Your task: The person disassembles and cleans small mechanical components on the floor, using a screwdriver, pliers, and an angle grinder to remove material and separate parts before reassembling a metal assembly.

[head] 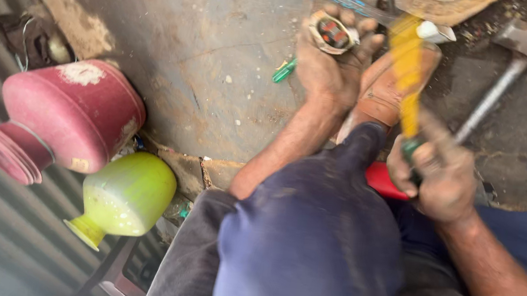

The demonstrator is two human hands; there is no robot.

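- Left hand (pixel 330 70): fingers clamped around a small round metal part (pixel 333 33) with a red and dark core, held just above the concrete floor (pixel 209 43) at about 12 o'clock from the person's knee.
- Right hand (pixel 439 174): closed tight on the green grip of a yellow-shafted tool (pixel 408 72), blurred by motion.
- Key relation: tool's long axis runs from the right hand at roughly 11 o'clock; its far end lies just beside the round part, on that part's 3 o'clock side. Whether the tip touches the part cannot be told through the blur.
- Left hand is the nearer one to the part (it holds it); right hand stays well back along the shaft.
- Orange-brown block (pixel 386 89) lies under the shaft, between the two hands.
- Hammer (pixel 518 58) rests on the floor at 2 o'clock of the right hand, untouched.
- Small green piece (pixel 283 71) lies at 9 o'clock of the left hand.
- Pink pot (pixel 69 116) and green pot (pixel 126 195) lie tipped, well apart at 8 o'clock.
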